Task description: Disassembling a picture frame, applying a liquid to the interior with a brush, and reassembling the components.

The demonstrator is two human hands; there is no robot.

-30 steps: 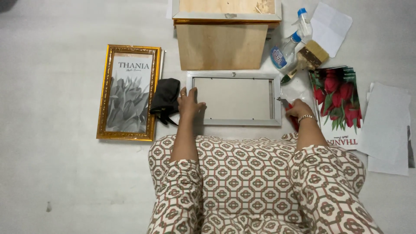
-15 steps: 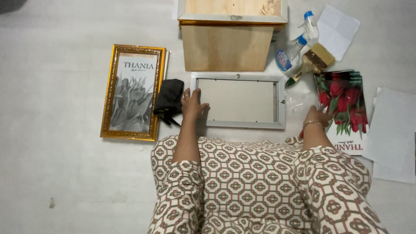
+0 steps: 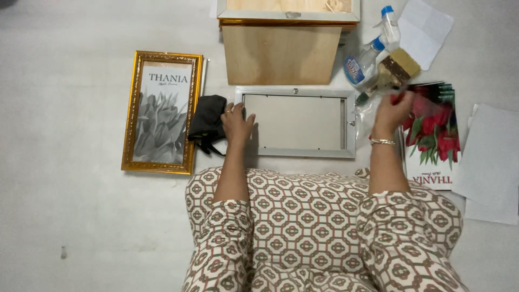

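Observation:
A silver picture frame (image 3: 296, 153) lies face down on the pale floor in front of my knees. My left hand (image 3: 237, 121) rests flat on its left edge, fingers spread. My right hand (image 3: 392, 111), with a bracelet on the wrist, is off the frame to the right, over the edge of a stack of red tulip prints (image 3: 438, 135). Its fingers are curled around a small red-handled tool (image 3: 396, 98), which is mostly hidden. A bit of clear plastic (image 3: 365, 113) lies just left of that hand.
A gold frame with a grey tulip print (image 3: 162, 116) lies at the left, a black cloth (image 3: 208, 121) beside it. Behind the silver frame are a wooden board (image 3: 281, 54), a spray bottle (image 3: 359, 65) and a brush (image 3: 397, 67). White sheets (image 3: 489, 162) lie at the right.
My right hand has left the silver frame's right edge and moved right and away from me, over the tulip prints. My left hand has stayed on the frame's left edge.

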